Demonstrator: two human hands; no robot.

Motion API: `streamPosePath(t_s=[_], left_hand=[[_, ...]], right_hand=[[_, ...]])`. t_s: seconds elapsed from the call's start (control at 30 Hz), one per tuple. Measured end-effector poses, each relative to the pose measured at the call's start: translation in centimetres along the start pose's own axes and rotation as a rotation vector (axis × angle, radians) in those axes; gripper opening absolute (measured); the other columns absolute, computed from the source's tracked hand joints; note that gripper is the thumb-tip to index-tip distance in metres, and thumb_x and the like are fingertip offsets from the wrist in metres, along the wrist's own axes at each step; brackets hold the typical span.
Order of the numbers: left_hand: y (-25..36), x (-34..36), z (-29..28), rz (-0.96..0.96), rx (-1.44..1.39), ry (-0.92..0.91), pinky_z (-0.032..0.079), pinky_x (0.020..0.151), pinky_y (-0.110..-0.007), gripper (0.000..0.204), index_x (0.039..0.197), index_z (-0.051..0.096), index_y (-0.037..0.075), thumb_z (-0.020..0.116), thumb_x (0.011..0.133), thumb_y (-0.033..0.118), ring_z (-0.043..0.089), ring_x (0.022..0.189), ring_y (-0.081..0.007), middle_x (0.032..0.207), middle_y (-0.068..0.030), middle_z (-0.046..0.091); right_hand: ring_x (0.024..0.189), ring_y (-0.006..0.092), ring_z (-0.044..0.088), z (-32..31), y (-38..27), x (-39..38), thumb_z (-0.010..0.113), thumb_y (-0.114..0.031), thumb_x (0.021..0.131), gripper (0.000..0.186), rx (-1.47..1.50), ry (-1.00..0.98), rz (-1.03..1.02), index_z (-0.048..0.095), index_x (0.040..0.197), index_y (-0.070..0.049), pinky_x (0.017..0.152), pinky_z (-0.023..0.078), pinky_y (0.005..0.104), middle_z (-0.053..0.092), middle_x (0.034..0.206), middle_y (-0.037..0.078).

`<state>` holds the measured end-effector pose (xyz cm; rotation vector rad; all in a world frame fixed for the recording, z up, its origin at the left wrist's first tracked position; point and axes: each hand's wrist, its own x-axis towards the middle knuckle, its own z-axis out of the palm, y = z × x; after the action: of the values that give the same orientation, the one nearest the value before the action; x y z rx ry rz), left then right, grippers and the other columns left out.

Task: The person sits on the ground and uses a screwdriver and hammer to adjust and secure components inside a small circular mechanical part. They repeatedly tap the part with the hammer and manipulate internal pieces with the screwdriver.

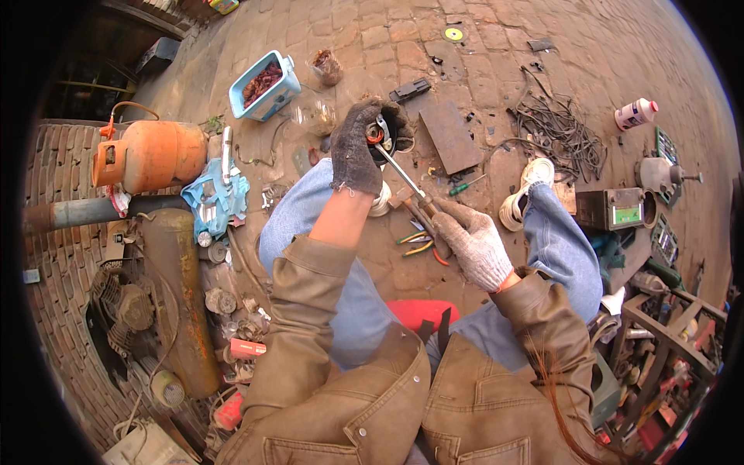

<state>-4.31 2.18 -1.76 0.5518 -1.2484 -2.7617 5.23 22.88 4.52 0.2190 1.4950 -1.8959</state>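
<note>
My left hand [355, 155], in a dark, dirty glove, is closed around a round black part [402, 133] with orange and pale metal pieces inside its hollow. My right hand [473, 244], in a light glove, grips a screwdriver [401, 169] by its handle. The shaft slants up to the left, and its tip reaches into the part's opening; exact contact is too small to tell. Below the shaft, pliers with yellow-green grips [417, 243] lie on the bricks. A green-handled screwdriver [466, 185] rests to the right, beside a flat rusty metal plate [449, 138].
A blue bin [267, 87] of reddish-brown scraps stands far left, near an orange gas cylinder [155, 157]. Tangled dark cables [559, 128] lie far right, with a white-and-pink bottle [635, 114] beyond. A metal box [611, 209] stands by my right foot. A rack of tools [670, 333] fills the lower right.
</note>
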Motion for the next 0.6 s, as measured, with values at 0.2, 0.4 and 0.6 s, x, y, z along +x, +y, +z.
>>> streamPosePath(t_s=[0.2,0.4,0.6], left_hand=[[3.4,1.6,-0.7,-0.129,-0.373,0.143,0.056,0.082,-0.049,0.037,0.092,0.065,0.001,0.05,0.091,0.035,0.067,0.084,-0.0341,0.09,-0.0162,0.07],[2.9,-1.6,0.5,-0.518,-0.501,-0.14,0.053,0.093,-0.056,0.05,0.108,0.064,-0.006,0.046,0.094,0.039,0.066,0.096,-0.0413,0.103,-0.0228,0.069],[2.7,-3.6,2.7,-0.638,-0.483,-0.423,0.053,0.094,-0.056,0.058,0.118,0.059,-0.009,0.043,0.096,0.041,0.063,0.106,-0.0453,0.115,-0.0287,0.064]], right_hand=[[0.051,0.0028,0.045,-4.1,-0.4,-0.5,0.054,-0.025,0.1,0.038,-0.124,0.047,-0.181,0.061,0.128,0.0,0.046,0.034,0.0199,0.055,0.065,-0.004],[0.081,0.042,0.066,-7.4,5.9,4.0,0.054,-0.02,0.097,0.026,-0.888,0.464,-0.324,0.062,0.115,-0.002,0.07,0.052,0.0454,0.067,0.086,0.025],[0.089,0.0346,0.066,-6.0,4.7,5.5,0.064,-0.012,0.087,0.028,-1.249,0.591,-0.779,0.065,0.114,-0.004,0.079,0.053,0.0374,0.068,0.091,0.017]])
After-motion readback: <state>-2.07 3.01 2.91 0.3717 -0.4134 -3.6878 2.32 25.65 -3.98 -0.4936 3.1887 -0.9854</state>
